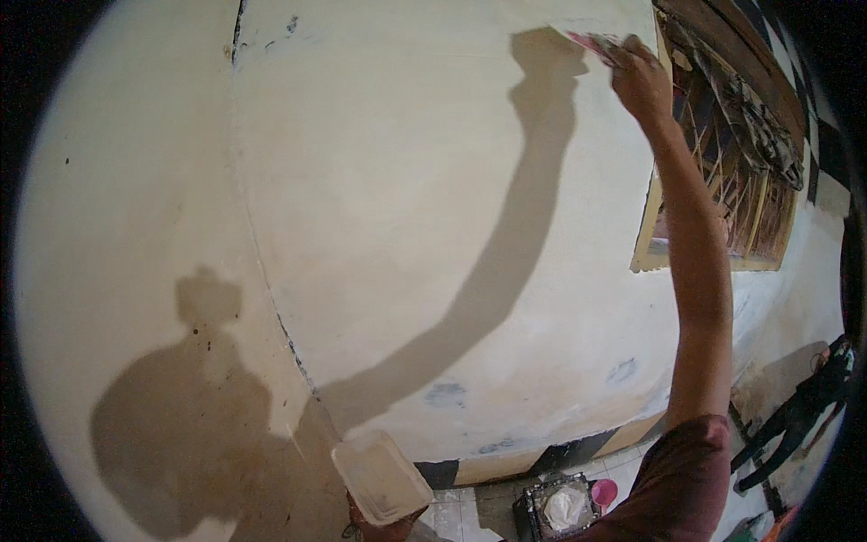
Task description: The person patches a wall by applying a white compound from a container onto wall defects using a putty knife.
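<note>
High on the pale wall (397, 172), close to the window frame's left edge, my right hand (643, 83) is closed around a small scraper (591, 42) with pinkish-red and pale smeared parts. The scraper's tip meets or nearly meets the wall; its blade is only partly visible. Down at the lower middle, my left hand (384, 529) grips a whitish rectangular plastic tub (382, 479) from below. The tub tilts so that its hollow shows, with a thin whitish smear inside. Most of my left hand's fingers are hidden beneath it.
A window with a yellow frame (643, 235) and bars stands at the right. A crack (253, 235) runs down the wall. Below are a dark stand (533, 515) with a white bag (566, 508) and a pink cup (603, 491). Another person (804, 406) stands far right.
</note>
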Motion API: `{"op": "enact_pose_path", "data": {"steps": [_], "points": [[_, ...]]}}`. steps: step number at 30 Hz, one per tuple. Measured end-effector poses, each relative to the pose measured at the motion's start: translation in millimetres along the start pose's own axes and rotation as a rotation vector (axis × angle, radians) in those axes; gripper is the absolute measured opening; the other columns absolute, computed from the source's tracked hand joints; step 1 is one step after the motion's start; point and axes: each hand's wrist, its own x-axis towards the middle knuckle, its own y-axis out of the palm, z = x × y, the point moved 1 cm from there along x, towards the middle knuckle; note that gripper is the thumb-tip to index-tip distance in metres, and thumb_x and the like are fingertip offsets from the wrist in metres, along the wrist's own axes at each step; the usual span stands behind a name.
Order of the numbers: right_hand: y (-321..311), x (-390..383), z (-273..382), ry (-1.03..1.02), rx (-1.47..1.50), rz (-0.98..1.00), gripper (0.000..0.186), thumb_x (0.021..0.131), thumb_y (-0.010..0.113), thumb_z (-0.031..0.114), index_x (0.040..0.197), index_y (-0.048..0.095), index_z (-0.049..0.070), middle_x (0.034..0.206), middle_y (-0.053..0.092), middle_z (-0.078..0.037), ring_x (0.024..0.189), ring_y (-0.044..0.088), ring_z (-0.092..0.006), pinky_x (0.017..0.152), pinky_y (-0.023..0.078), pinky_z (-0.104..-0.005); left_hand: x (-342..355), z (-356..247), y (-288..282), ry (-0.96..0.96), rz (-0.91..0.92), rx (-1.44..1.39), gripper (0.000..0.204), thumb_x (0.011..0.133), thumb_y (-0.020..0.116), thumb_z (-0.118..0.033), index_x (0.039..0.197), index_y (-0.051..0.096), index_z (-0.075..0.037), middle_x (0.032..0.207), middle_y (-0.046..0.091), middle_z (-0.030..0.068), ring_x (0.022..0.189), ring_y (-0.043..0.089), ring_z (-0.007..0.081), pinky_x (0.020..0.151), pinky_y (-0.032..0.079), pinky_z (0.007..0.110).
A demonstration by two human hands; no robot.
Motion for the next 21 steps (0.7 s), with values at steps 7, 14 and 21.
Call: {"op": "enact_pose_path", "data": {"steps": [7,14,21], "points": [[21,8,105,0.039,0.111,0.173,0.027,0.087,0.059,0.019,0.114,0.063,0.015,0.108,0.065,-0.011,0.092,0.066,-0.0328,0.077,0.056,-0.0439,-1,1,-2,0.003,-0.015,0.004,0.093,0.07,0.061,-0.072,0.146,0.036,-0.026,0.148,0.041,0.0076,0.136,0.034,0.0384,0.101,0.031,0.071],[-29,-89,126,0.005,0.252,0.242,0.033,0.085,0.054,0.009,0.117,0.061,0.012,0.112,0.064,-0.017,0.094,0.067,-0.0344,0.078,0.057,-0.0445,-6,-9,3,-0.019,0.016,0.002,0.091,0.071,0.061,-0.072,0.145,0.037,-0.025,0.147,0.042,0.0071,0.132,0.04,0.0388,0.098,0.036,0.07],[3,11,78,0.023,0.041,0.13,0.018,0.085,0.055,0.005,0.101,0.062,0.003,0.092,0.067,-0.017,0.078,0.068,-0.0352,0.065,0.057,-0.0443,-5,-8,11,-0.024,0.008,-0.004,0.09,0.071,0.062,-0.071,0.145,0.037,-0.025,0.146,0.042,0.0079,0.13,0.042,0.0396,0.096,0.038,0.07]]}}
